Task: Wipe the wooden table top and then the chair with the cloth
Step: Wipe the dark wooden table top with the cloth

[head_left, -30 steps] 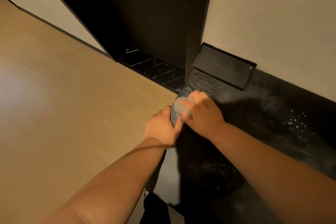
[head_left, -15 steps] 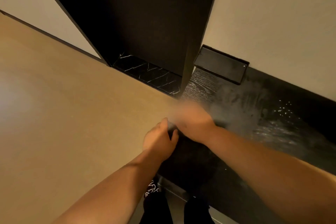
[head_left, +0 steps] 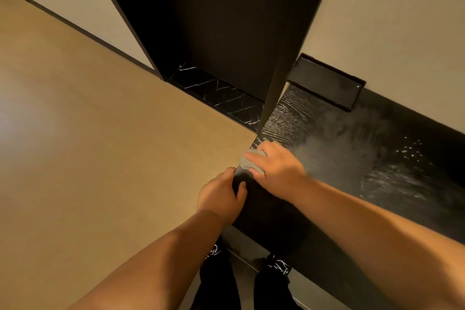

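Standing at the near-left corner of the table top (head_left: 352, 158), a person shows black trouser legs (head_left: 219, 284) with white markings at the ankles. The left hand (head_left: 221, 196) clasps the table top's left end edge, thumb laid on the surface and fingers curled down over the side. Just beyond it, the right hand (head_left: 276, 168) grasps the cloth (head_left: 247, 160), fingers bent over it and thumb tucked against its near side, pressing it onto the wood right at that left edge.

The cloth is grey, soft and bunched into a small crumpled wad, mostly hidden under the fingers.

The table top is black wood with an open, streaky grain that catches light near the far-left corner; hazy smears and a scatter of bright specks lie further along to the right. At the far-left corner a shallow, rectangular black tray (head_left: 324, 83) with a raised rim rests against the plain beige wall (head_left: 402, 20). Left of the table, the matte tan floor (head_left: 100, 146) meets a strip of glossy black marble (head_left: 221, 93) with white veins, below a tall dark panel (head_left: 226, 20).
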Demonstrator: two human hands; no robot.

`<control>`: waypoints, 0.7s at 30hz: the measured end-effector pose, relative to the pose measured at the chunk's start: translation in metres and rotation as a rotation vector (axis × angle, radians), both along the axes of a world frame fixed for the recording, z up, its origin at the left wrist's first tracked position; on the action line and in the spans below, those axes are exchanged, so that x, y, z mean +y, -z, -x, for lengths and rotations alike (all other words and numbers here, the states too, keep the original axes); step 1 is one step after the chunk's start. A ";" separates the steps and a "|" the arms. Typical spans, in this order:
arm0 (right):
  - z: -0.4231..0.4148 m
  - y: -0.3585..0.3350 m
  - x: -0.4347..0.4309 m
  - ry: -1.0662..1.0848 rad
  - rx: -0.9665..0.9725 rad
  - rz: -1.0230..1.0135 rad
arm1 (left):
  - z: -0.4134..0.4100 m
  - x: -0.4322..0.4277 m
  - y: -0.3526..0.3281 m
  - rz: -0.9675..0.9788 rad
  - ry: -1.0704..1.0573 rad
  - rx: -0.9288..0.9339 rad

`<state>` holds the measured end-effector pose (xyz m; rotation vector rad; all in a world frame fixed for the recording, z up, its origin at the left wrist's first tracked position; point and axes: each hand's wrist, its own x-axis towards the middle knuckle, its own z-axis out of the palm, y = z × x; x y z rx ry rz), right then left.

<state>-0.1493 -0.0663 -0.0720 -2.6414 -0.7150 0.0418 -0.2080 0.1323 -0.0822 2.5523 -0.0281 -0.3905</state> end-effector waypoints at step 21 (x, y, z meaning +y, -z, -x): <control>-0.016 -0.006 -0.041 0.357 -0.067 0.052 | 0.001 -0.006 -0.001 -0.130 -0.021 0.021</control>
